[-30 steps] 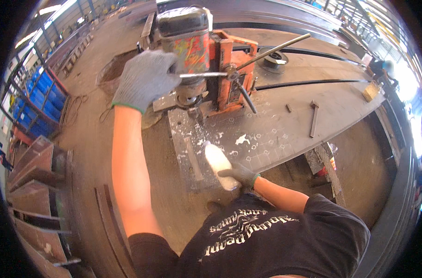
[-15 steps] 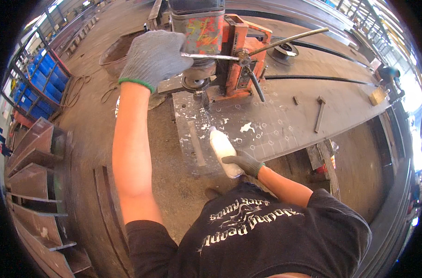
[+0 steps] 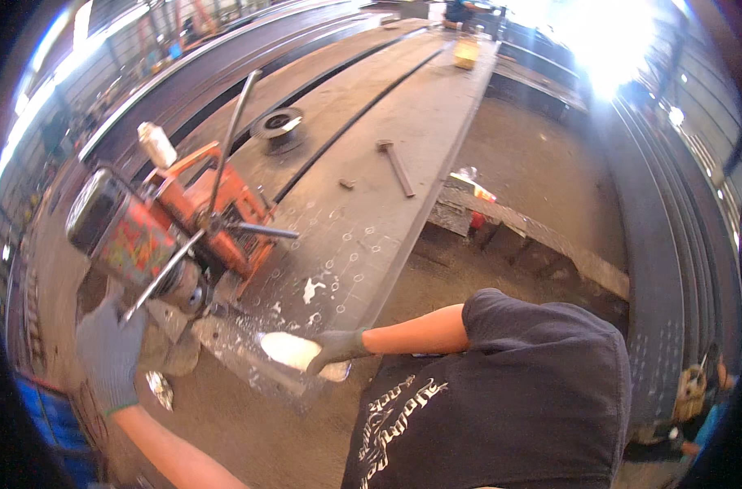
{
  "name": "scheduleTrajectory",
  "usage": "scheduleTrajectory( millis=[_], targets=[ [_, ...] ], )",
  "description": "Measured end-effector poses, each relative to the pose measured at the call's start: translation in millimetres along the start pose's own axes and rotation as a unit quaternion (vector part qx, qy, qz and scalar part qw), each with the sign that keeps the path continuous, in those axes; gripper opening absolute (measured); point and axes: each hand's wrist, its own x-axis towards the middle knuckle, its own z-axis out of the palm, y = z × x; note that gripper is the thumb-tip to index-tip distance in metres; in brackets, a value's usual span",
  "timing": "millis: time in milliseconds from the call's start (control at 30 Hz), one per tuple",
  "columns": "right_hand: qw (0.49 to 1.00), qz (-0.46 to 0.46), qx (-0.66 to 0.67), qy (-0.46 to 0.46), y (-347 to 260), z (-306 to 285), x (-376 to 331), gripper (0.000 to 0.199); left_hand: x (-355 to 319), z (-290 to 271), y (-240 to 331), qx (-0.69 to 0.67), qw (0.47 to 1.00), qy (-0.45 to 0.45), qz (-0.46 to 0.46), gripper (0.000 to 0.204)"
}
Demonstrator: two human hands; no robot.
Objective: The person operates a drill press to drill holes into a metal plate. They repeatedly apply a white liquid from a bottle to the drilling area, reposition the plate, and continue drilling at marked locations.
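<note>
My left hand (image 3: 112, 354), in a grey knit glove, is closed round the outer end of a long feed handle (image 3: 165, 275). This handle is one of several spokes on the hub of an orange drill (image 3: 224, 216) with a worn motor housing. The drill stands on a steel plate (image 3: 363, 232) marked with drawn circles and white splashes. In a dark glove, my right hand (image 3: 336, 349) grips a white squeeze bottle (image 3: 288, 349), tilted with its nozzle end toward the drill. Where the drill's tip meets the plate is hard to make out.
A hammer (image 3: 397, 169) and a small metal piece (image 3: 346, 184) lie on the plate. Beyond are a round spool (image 3: 279, 126) and a yellow container (image 3: 466, 54). Another pale bottle (image 3: 156, 145) shows behind the drill. Blue drums (image 3: 53, 420) stand lower left; a person (image 3: 709, 403) is lower right.
My view has turned to the right, so the drill and plate appear tilted and further left. Both hands keep their holds, on the handle and the bottle.
</note>
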Motion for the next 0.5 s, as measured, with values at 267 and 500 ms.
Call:
scheduleTrajectory(
  millis=[267,500],
  targets=[
    [0.997,-0.059,0.036,0.044,15.9,3.4,20.4,0.069,5.8,12.2,3.4,0.012,0.999,0.030,0.014,0.033],
    [0.998,0.004,-0.014,0.054,49.6,0.9,20.9,0.067,3.8,26.1,-10.5,0.027,0.999,0.034,0.029,0.032]
  ],
)
